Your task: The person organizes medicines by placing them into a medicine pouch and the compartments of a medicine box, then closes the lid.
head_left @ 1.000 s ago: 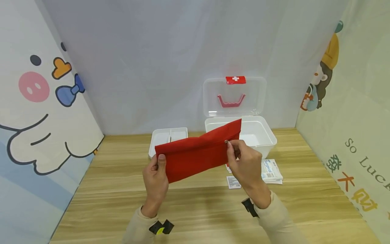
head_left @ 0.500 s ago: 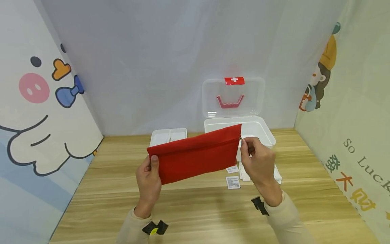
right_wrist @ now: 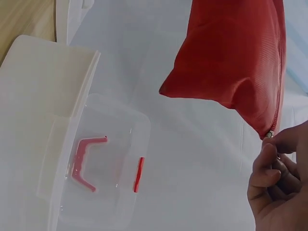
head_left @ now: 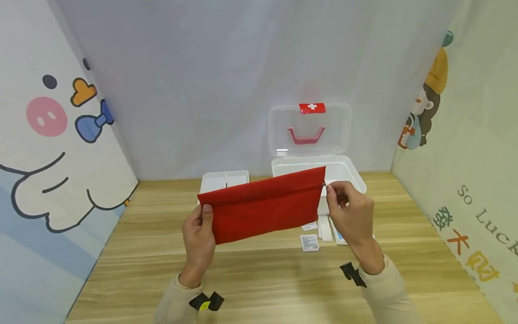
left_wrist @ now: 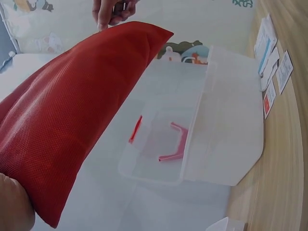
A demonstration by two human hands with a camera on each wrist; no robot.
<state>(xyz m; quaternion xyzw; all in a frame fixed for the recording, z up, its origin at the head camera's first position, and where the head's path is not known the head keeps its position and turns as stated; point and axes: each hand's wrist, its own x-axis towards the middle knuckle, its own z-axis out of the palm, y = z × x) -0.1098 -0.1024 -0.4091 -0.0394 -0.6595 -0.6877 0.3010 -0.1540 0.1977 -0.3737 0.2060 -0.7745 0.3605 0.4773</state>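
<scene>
Pouch (head_left: 265, 209), red zippered fabric, is held above the bench (head_left: 259, 279), its long axis slanting up from left hand (head_left: 199, 238) to right hand (head_left: 354, 213). Left grip: clamped on the pouch's left end. Right grip: pinching the zipper pull (head_left: 324, 184) at its opposite end. Behind the pouch: open first-aid box (left_wrist: 226, 130).

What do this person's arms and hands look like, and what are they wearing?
The left hand and right hand are bare, with no gloves. The left sleeve and right sleeve are long, plain and cream-beige. An angular black piece shows at each wrist; the left one bears a yellow-green patch. No cables show.
</scene>
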